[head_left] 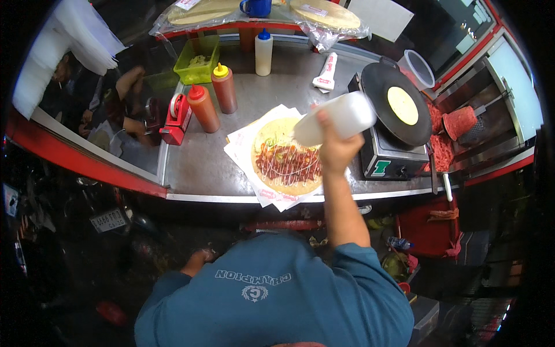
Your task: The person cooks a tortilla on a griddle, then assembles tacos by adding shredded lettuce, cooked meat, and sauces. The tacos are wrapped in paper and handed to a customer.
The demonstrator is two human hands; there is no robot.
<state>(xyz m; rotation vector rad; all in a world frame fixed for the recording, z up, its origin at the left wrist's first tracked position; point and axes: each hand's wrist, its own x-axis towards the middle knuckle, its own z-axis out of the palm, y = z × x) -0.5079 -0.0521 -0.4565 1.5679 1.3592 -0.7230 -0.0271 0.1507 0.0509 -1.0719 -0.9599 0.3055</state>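
My right hand [338,147] is wrapped round a white squeeze bottle [352,118], tipped so its narrower end points down over a flatbread [280,184]. The round flatbread lies on white printed paper sheets [241,151] at the counter's front. Browned chopped meat [277,165] and some shredded vegetables cover its middle, crossed by thin white sauce lines. My left hand [201,257] hangs low beside my body, below the counter edge; it is dark and its fingers are too unclear to read.
Two sauce bottles [203,110] and a red tape dispenser [176,118] stand left. Behind are a green basket [198,61] and a blue-capped bottle [263,53]. To the right, a black griddle [425,130] carries a flatbread [403,106], near a meat spit [461,122]. Someone sits beyond the left glass.
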